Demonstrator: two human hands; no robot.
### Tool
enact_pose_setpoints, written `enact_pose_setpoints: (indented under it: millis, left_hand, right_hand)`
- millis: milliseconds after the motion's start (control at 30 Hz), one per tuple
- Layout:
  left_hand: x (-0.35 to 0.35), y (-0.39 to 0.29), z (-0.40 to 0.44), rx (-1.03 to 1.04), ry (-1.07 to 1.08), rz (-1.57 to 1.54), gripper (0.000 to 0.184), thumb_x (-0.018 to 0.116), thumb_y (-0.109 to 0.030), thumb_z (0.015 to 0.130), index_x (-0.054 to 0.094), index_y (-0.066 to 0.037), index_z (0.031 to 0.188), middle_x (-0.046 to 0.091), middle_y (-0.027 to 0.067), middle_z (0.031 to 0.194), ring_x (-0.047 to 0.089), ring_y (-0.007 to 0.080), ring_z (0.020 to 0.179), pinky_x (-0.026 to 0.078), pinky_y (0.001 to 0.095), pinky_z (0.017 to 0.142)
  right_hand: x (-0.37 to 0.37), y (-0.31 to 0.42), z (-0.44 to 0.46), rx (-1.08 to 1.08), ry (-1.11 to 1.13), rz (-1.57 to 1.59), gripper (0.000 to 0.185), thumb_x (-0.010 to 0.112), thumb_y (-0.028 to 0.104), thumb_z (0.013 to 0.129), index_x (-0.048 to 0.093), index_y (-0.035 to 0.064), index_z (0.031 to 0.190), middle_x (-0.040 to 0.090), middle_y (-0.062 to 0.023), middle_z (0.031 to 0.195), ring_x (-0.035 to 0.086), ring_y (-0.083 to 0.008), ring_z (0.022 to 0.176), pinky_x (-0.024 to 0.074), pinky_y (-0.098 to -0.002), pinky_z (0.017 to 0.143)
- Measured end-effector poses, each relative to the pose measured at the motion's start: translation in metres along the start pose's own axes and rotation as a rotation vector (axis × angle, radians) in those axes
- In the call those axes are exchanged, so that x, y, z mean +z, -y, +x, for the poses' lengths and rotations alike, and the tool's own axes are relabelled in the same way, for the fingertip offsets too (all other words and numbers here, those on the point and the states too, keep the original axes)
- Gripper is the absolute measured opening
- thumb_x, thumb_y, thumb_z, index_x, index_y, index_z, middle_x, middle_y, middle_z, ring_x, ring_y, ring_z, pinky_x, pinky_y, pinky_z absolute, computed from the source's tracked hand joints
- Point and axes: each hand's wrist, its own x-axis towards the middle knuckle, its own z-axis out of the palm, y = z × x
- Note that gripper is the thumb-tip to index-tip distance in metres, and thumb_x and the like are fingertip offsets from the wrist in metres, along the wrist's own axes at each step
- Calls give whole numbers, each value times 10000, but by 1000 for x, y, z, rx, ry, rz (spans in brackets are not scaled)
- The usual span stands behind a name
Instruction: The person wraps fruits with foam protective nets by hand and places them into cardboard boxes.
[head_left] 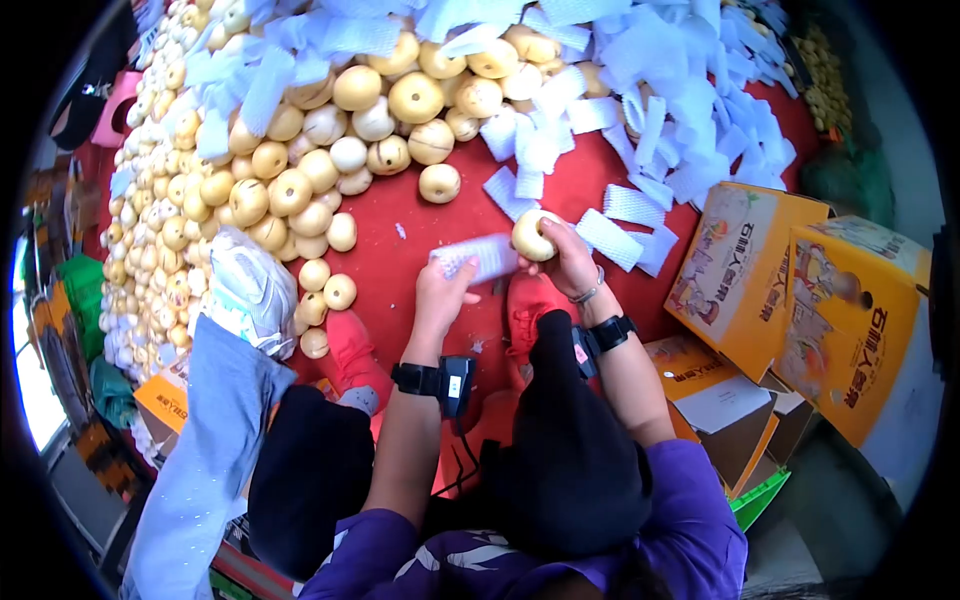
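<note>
My left hand [442,290] is closed on one end of a white foam net sleeve [485,257], which is slightly blurred. My right hand [570,260] grips a pale yellow round fruit [532,236] close to the sleeve's other end. Whether sleeve and fruit touch, I cannot tell. Both hands are above a red cloth [430,235], between my red shoes. Beyond them lies a large heap of similar fruit [290,190]. More foam sleeves [690,100] are piled at the upper right, with several loose ones [608,240] near my right hand.
Printed orange cartons [840,320] stand on the right, with an opened carton [730,410] beside my right forearm. Another person's leg in light-blue trousers [215,410] is close on my left, the shoe against the fruit heap. A pink stool [117,108] is at the far left.
</note>
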Motion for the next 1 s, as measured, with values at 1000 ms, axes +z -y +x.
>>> enact_pose_setpoints:
  millis: [1000]
  left_hand:
    - [94, -192, -275, 893, 289, 91, 379, 540, -148, 857, 462, -14, 1203, 575, 47, 887, 520, 77, 726, 433, 189, 665]
  right_hand:
    - [93, 129, -316, -622, 271, -584, 441, 684, 203, 652, 549, -3, 1018, 577, -52, 909, 544, -133, 839, 437, -259, 750]
